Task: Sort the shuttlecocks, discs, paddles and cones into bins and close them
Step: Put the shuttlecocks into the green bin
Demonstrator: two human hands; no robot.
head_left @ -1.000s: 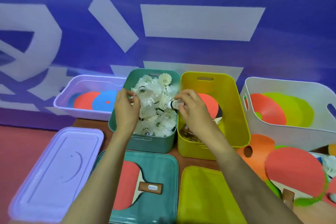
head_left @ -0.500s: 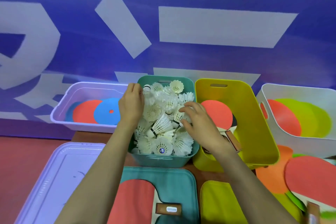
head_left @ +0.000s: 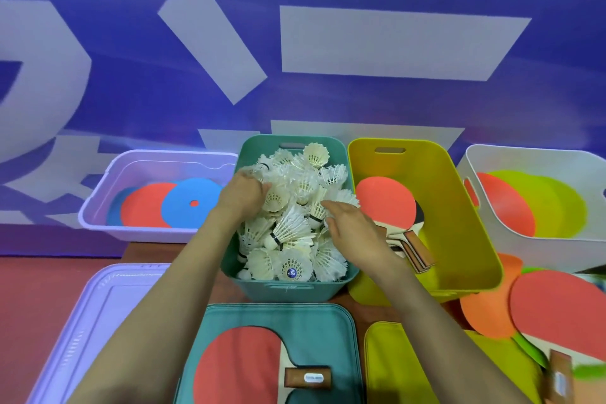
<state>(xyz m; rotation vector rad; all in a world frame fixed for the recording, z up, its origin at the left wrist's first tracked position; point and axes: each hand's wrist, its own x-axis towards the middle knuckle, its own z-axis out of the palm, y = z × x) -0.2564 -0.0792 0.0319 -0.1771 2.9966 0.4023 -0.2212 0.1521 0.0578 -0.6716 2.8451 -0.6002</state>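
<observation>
A teal bin point(head_left: 288, 289) stands at the centre, heaped with white shuttlecocks point(head_left: 292, 229). My left hand point(head_left: 242, 195) rests on the left side of the heap, its fingers bent over the feathers. My right hand point(head_left: 352, 226) lies on the right side with its fingers nearly straight and touching the shuttlecocks. Left of the teal bin, a lavender bin point(head_left: 98, 216) holds red and blue discs point(head_left: 190, 203). The yellow bin point(head_left: 459, 207) to the right holds paddles point(head_left: 383, 203). A white bin point(head_left: 537, 246) at far right holds red and yellow-green cones point(head_left: 531, 207).
Three lids lie in front of the bins: lavender point(head_left: 91, 321), teal point(head_left: 314, 331) with a red paddle point(head_left: 242, 367) on it, and yellow point(head_left: 400, 367). An orange cone point(head_left: 482, 311) and another red paddle point(head_left: 557, 311) lie at right. A blue printed wall stands behind.
Both hands have come down from above the teal bin onto the shuttlecock heap. The view has shifted closer and to the right.
</observation>
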